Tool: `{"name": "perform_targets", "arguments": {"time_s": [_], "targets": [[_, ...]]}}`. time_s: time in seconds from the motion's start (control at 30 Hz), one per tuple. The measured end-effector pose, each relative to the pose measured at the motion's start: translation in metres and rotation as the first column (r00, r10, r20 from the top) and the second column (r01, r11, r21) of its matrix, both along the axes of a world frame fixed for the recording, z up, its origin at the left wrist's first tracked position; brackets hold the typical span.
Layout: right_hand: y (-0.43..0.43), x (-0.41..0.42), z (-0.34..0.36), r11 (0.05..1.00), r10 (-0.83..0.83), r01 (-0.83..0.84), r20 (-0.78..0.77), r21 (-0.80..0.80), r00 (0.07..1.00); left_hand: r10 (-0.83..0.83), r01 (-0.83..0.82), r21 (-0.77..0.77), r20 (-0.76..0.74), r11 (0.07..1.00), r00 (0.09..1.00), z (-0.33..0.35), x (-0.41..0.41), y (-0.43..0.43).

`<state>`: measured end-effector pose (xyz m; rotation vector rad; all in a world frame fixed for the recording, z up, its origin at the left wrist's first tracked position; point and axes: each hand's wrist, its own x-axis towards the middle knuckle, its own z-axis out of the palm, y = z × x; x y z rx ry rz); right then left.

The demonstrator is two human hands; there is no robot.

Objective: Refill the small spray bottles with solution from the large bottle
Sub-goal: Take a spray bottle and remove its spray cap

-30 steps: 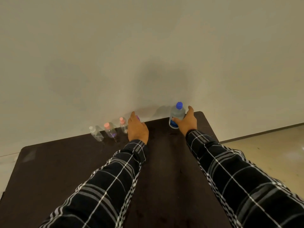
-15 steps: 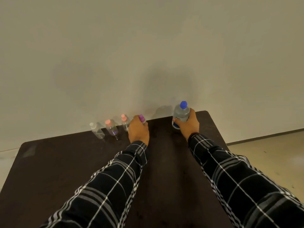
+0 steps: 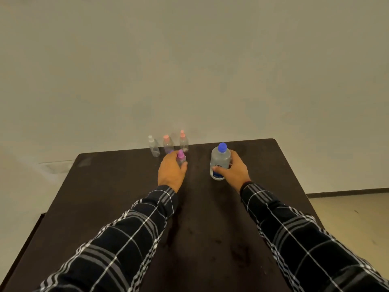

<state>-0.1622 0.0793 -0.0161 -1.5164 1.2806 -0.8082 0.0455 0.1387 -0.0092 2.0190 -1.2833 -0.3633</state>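
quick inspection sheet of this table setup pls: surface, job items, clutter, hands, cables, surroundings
surface: dark table, faint dark marks on the near half
job's things: large bottle upright, blue cap on; purple-capped spray bottle, cap on; white-capped bottle, pink-capped bottle and second pink-capped bottle in a row at the far edge, caps on
clutter: nothing seen
grippers: left hand grips the purple-capped spray bottle; right hand grips the large bottle round its lower body
cables: nothing seen
surroundings: plain wall behind the table, pale floor to the right
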Motion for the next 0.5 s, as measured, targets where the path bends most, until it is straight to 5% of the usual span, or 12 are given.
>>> {"name": "perform_targets", "arguments": {"time_s": [0.5], "targets": [[0.076, 0.017, -0.024, 0.965, 0.253, -0.256, -0.06, -0.057, 0.966, -0.183, 0.182, -0.131, 0.001, 0.975, 0.983, -0.048, 0.036, 0.123]]}}
